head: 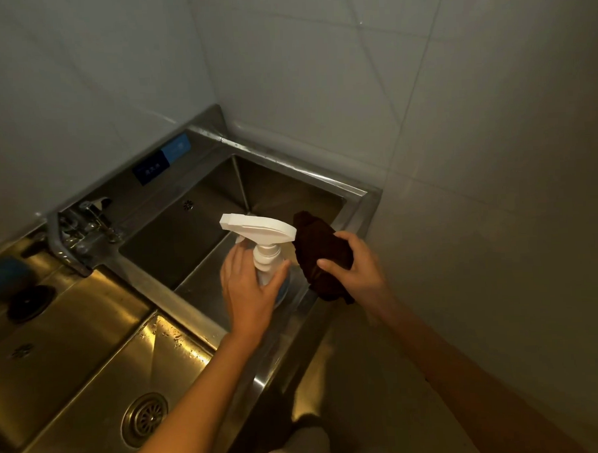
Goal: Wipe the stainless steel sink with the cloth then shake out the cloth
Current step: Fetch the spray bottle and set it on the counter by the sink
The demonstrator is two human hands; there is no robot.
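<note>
A stainless steel sink fills the corner, its deep right basin under my hands. My left hand is wrapped around the body of a spray bottle with a white trigger head pointing left, held over the basin's near right part. My right hand grips a dark brown cloth, bunched up, just right of the bottle above the sink's right rim. The bottle's lower body is mostly hidden by my left hand.
A faucet stands at the basin's left back. A second basin with a round drain lies at the lower left, a third with a dark drain farther left. White tiled walls close in behind and on the right.
</note>
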